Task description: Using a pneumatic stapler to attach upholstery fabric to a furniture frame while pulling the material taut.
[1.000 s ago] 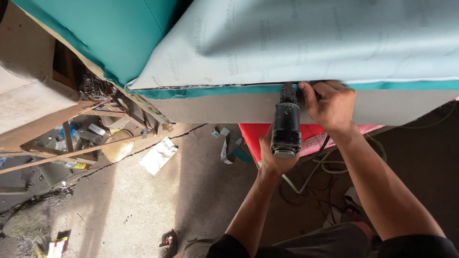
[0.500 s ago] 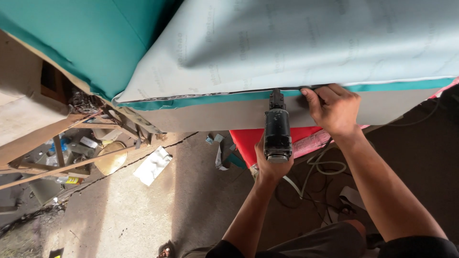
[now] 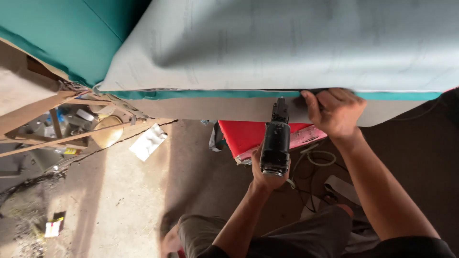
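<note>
My left hand [image 3: 266,176] grips a black staple gun [image 3: 275,138] from below, its nose pressed up against the pale board [image 3: 210,109] along the lower edge of an upholstered piece. Just to the right, my right hand [image 3: 334,112] pinches the edge of the grey fabric [image 3: 287,43] where it meets a teal strip [image 3: 191,94] and holds it against the board. The rest of the piece, at the upper left, is covered in teal fabric [image 3: 57,33].
A red cushion-like object [image 3: 244,134] lies on the concrete floor [image 3: 119,200] under the edge. Hoses and cables [image 3: 318,157] coil beside it. A bare wooden frame [image 3: 43,110] with clutter stands at left, near a white sheet [image 3: 148,142]. My knees are at the bottom.
Both hands and the staple gun have shifted slightly right along the fabric edge. The view has drifted, so the upholstered piece fills more of the frame.
</note>
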